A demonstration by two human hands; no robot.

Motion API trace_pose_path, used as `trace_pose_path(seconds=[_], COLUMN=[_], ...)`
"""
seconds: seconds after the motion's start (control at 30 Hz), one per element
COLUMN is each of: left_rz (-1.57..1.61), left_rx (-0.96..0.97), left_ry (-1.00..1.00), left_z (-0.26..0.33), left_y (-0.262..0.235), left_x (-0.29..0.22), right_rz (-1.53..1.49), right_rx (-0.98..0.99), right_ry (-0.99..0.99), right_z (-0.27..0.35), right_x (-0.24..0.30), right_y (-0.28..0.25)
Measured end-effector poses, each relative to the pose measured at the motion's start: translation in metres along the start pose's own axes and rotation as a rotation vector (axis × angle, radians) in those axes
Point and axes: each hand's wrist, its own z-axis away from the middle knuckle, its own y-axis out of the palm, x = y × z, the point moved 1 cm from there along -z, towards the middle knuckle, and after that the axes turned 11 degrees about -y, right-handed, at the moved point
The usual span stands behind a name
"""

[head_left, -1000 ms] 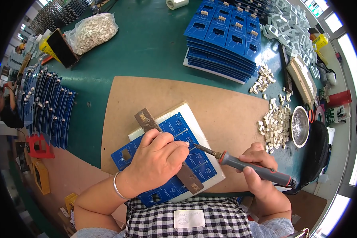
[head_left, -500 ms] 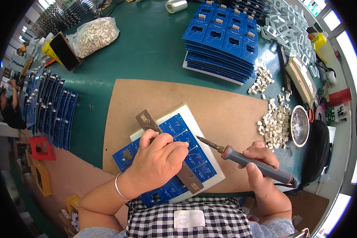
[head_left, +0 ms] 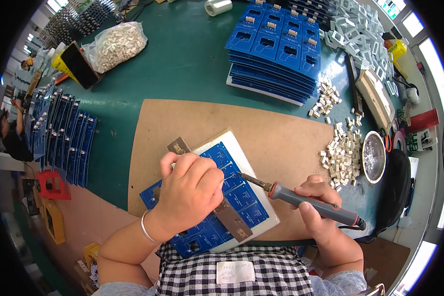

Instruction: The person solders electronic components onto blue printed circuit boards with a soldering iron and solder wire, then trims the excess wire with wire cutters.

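My right hand (head_left: 318, 202) grips the grey handle of a soldering iron (head_left: 290, 196). The iron's tip points left and sits over the upper right part of a blue circuit board panel (head_left: 245, 200); I cannot tell whether it touches. My left hand (head_left: 190, 190) is closed above the board, fingertips curled under; whatever they pinch is hidden. A dark, worn flat bar (head_left: 232, 220) lies slantwise across the board, passing beneath my left hand. Under the board is a white pad (head_left: 271, 213), resting on a brown sheet (head_left: 286, 143).
Small white connectors (head_left: 340, 155) lie heaped at right beside a metal bowl (head_left: 373, 157). A stack of blue boards (head_left: 276, 54) stands at the back. More boards (head_left: 64, 133) stand on edge at left. A bag of connectors (head_left: 117, 47) and a phone (head_left: 81, 65) sit back left.
The iron's tip has moved left, from beside the board to over it. My left hand has shifted slightly left and turned, its fingers more curled. The board and bar look unmoved.
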Motion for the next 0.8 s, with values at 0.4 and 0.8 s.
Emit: trace_pose_path(seconds=[0.4, 0.8], left_rz=[-0.05, -0.09], left_rx=[0.029, 0.037], left_ry=[0.005, 0.011], left_z=[0.001, -0.0042], left_y=[0.0002, -0.0003], left_x=[0.0012, 0.0003], right_rz=[-0.005, -0.017], right_rx=[0.009, 0.026], right_ry=[0.003, 0.023], right_z=[-0.0032, -0.0055], right_x=[-0.0013, -0.0016], right_y=[0.0027, 0.0028])
